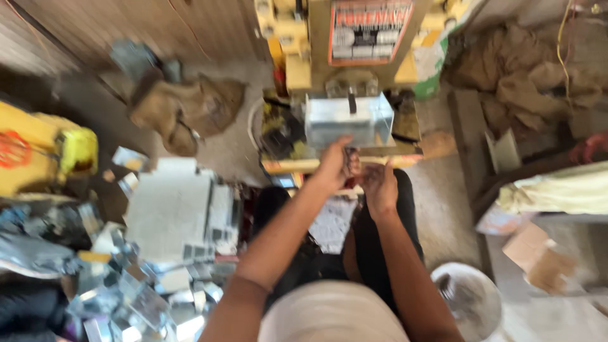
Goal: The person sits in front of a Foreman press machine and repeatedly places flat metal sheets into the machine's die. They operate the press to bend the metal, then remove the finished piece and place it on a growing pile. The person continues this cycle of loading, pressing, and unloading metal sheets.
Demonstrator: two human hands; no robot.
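Fingers of our left hand (337, 166) curled at the lower edge of a shiny sheet-metal box (347, 120) seated on the yellow press (297, 50), while our right hand (380, 187), just beside and below, looked clenched, though blur kept us from telling on what. We judged we were seating the box. Thin, sharp-edged offcuts (145, 297) glittered well left of our fingers.

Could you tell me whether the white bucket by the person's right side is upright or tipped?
Upright: the white bucket shows its round open mouth facing up.
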